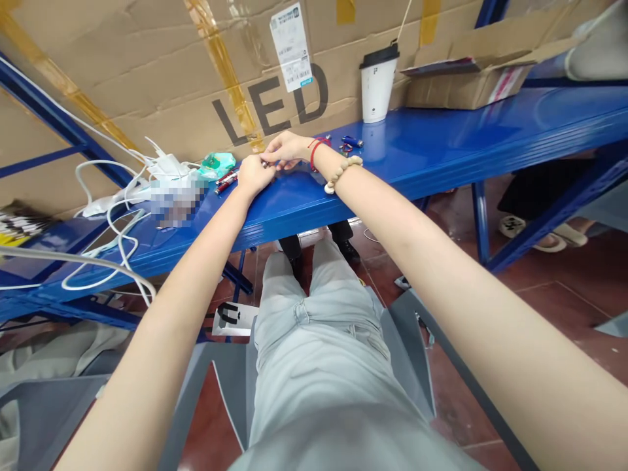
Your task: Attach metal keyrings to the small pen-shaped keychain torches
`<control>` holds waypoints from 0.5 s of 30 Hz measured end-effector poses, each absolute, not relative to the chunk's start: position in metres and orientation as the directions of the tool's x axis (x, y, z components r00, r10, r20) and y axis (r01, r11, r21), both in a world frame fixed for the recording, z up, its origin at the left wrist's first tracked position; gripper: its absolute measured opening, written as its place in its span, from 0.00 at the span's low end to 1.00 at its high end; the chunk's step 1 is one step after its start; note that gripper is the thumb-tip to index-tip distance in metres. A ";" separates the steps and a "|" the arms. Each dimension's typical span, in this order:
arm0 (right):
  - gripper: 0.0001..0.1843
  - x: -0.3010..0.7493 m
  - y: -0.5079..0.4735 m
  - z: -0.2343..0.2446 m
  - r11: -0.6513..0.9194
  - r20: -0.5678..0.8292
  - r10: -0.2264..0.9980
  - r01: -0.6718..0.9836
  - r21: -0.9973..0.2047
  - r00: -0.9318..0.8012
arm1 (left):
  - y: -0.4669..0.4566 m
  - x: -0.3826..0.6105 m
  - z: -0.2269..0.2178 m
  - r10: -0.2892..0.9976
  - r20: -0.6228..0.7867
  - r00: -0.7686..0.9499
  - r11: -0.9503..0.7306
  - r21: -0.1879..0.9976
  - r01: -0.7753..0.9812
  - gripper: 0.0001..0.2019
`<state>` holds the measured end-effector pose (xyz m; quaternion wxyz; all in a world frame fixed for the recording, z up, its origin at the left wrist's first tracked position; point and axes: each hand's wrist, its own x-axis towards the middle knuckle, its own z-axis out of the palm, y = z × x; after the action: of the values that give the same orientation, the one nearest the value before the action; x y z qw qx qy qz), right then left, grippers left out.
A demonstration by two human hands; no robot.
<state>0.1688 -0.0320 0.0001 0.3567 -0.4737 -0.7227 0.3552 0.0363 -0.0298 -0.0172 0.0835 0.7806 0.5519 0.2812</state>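
My left hand (255, 174) rests at the blue tabletop with its fingers closed. My right hand (288, 149) meets it from the right, thumb and fingers pinched together at the left fingertips. A small dark reddish piece shows between them, too little of it to name. Just left of my hands lie slim red pen-like pieces (226, 181). To the right, behind my right wrist, is a small blue cylindrical piece (352, 141) with smaller bits (346, 149) around it. A red cord and a beaded bracelet (338, 173) circle my right wrist.
A white lidded cup (379, 85) and an open cardboard box (461, 85) stand on the blue table (422, 150). White cables (122, 229) and a green packet (217, 165) are at left. Behind rises a large carton (161, 72) marked LED. Other people's feet show below.
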 end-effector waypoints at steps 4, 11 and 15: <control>0.14 0.170 -0.036 0.001 0.366 0.266 0.924 0.442 -0.819 -0.273 | -0.030 0.037 -0.017 0.858 0.457 0.234 -0.401 0.313 0.861 0.10; 0.17 0.170 -0.024 -0.003 0.523 0.429 0.850 0.378 -0.764 -0.307 | -0.022 0.033 -0.021 0.852 0.502 0.148 -0.411 0.465 0.784 0.12; 0.16 0.165 -0.027 -0.004 0.544 0.460 0.837 0.364 -0.756 -0.295 | -0.025 0.033 -0.024 0.858 0.500 0.114 -0.416 0.549 0.725 0.12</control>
<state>0.1650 -0.0267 -0.0038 0.4426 -0.3956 -0.7590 0.2674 0.0334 -0.0249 -0.0235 0.0839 0.7415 0.5339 0.3976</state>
